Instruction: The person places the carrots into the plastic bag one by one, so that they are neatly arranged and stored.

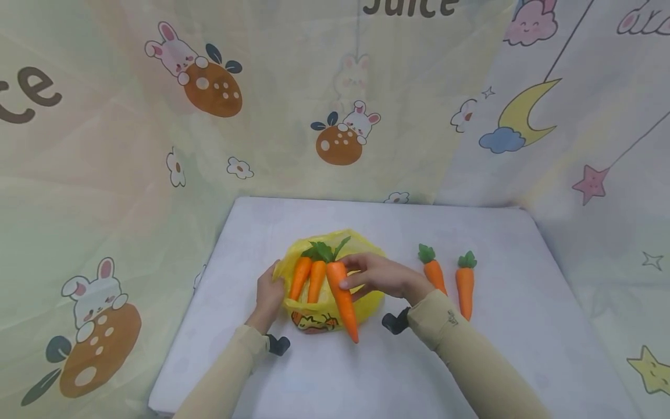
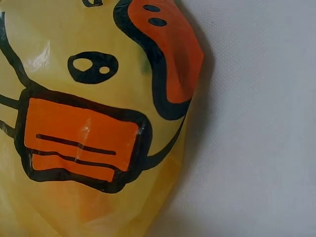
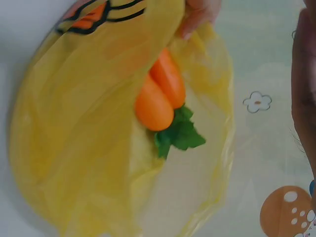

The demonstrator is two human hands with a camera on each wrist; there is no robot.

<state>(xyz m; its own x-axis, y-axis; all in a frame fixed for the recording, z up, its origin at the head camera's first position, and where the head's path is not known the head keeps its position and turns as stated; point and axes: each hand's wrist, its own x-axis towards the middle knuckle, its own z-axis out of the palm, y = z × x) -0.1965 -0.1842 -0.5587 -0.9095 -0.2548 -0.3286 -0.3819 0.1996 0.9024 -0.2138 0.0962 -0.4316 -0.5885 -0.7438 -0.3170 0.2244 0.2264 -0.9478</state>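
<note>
A yellow plastic bag [image 1: 373, 302] with a printed cartoon face lies open-mouthed on the white table. My left hand [image 1: 269, 294] grips the left side of its rim; in the right wrist view my left fingers [image 3: 198, 17] pinch the edge. Between thumb and fingers, my right hand [image 1: 381, 276] holds an orange carrot [image 1: 341, 294] with green leaves, tilted over the bag's mouth, its tip in front of the bag. Inside the bag lie two carrots [image 1: 316, 280], leaves toward the back. Only the bag's printed side [image 2: 98, 118] appears in the left wrist view, without my left hand.
Right of the bag, two more carrots lie on the table: one carrot [image 1: 433, 273] partly behind my right wrist, another carrot [image 1: 464, 285] farther right. Printed cloth [image 1: 293, 70] hangs behind and beside the white table [image 1: 502, 233].
</note>
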